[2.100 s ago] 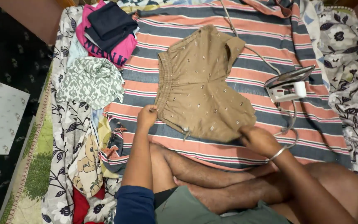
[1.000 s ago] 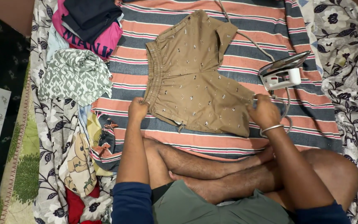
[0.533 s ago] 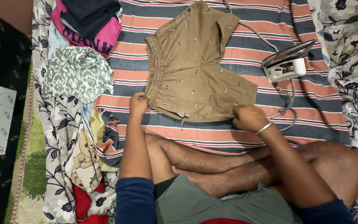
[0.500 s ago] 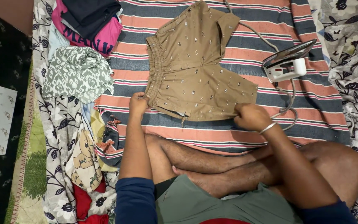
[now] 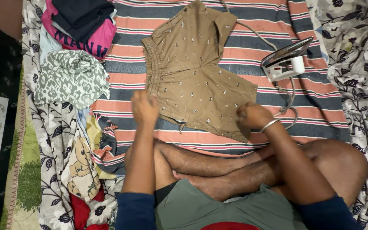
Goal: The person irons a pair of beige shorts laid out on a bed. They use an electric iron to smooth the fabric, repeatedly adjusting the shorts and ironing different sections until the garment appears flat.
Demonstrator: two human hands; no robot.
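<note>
Both hands [image 5: 145, 108] [image 5: 252, 115] pinch tan shorts [image 5: 194, 81] (waistband pointing left).

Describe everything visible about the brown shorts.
The brown shorts lie flat on the striped cloth: tan woven-looking fabric dotted with small pale marks, gathered elastic waistband at the left, legs pointing right, the far leg's hem folded over. The left hand is at the near waistband corner; the right hand is at the near leg hem.

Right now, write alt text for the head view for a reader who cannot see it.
A seated person's left hand and right hand grip the near edge of tan shorts spread on a striped cloth. An iron stands to the right; folded clothes lie to the left.
</note>
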